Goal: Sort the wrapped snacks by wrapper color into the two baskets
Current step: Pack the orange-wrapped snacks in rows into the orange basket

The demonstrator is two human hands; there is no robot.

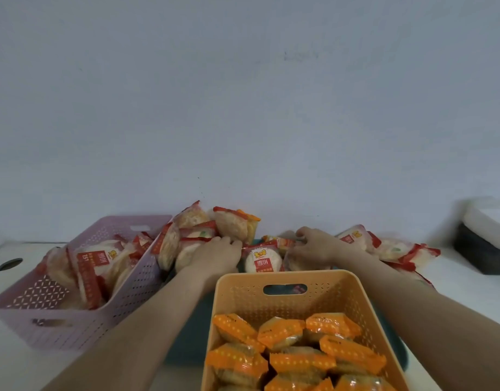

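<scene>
Behind orange basket (243, 301), red-wrapped snacks (261, 261) — pale, round

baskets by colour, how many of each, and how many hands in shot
purple basket: 1
orange basket: 1
hands: 2 (left hand, right hand)
total: 4

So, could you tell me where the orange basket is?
The orange basket sits bottom centre of the head view, right of the lilac basket, before the snack pile.
</scene>
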